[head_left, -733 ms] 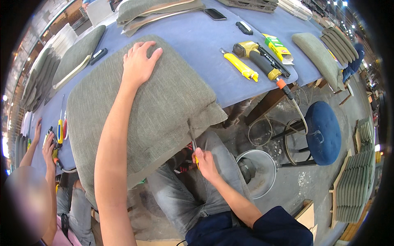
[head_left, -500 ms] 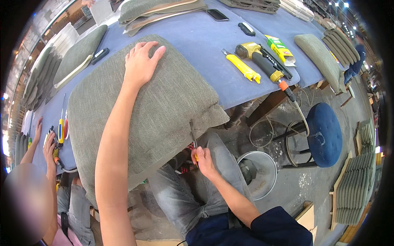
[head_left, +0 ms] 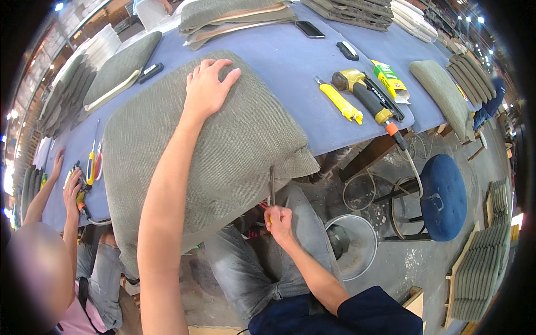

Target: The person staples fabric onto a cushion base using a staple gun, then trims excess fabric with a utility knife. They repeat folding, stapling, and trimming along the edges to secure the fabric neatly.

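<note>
This looks like a big workshop. A gray cushion (head_left: 240,134) lies over the edge of a blue tabletop (head_left: 279,61), with an air tool (head_left: 365,97) on a hose (head_left: 414,168) and a screwdriver (head_left: 90,169). Gray pads (head_left: 483,254) stand piled by the hard, spotty floor (head_left: 413,268). Small lights (head_left: 468,19) shine far off, and another worker (head_left: 104,290) sits nearby.

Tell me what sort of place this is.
Probably an upholstery workshop: a gun-shaped tool on a hose lies on the blue table, grey-green cushions are stacked nearby, and the left hand rests on a large fabric-covered cushion.
</note>
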### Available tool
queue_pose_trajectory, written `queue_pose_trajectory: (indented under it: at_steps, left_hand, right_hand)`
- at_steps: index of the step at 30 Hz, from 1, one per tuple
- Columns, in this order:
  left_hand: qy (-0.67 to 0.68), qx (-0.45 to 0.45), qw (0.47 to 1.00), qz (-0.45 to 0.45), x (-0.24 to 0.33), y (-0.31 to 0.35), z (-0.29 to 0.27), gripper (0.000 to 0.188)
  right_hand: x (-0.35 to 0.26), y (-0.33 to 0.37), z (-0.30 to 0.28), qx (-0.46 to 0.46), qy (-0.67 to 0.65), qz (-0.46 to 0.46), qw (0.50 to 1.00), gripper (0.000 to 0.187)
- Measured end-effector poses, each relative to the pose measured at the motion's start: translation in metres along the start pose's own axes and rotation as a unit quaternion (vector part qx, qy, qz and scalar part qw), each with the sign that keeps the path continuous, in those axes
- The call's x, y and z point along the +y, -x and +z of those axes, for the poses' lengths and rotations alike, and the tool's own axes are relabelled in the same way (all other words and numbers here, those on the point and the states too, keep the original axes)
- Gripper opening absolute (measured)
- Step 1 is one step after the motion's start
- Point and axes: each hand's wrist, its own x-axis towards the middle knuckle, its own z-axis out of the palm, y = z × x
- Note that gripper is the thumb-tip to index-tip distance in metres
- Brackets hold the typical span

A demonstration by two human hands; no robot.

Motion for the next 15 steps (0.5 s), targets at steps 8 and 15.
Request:
queue_pose_trajectory:
  at_steps: [8, 15]
  left_hand:
    - [0.0, 0.043, 0.999, 0.005, -0.01, 0.005, -0.008, 0.046]
    - [-0.005, 0.054, 0.999, 0.009, 0.001, 0.009, -0.008, 0.034]
  right_hand:
    - [-0.028, -0.014, 0.02, 0.173, 0.144, -0.187, 0.956, 0.045]
    - [-0.006, -0.004, 0.005, -0.117, -0.123, 0.002, 0.985, 0.071]
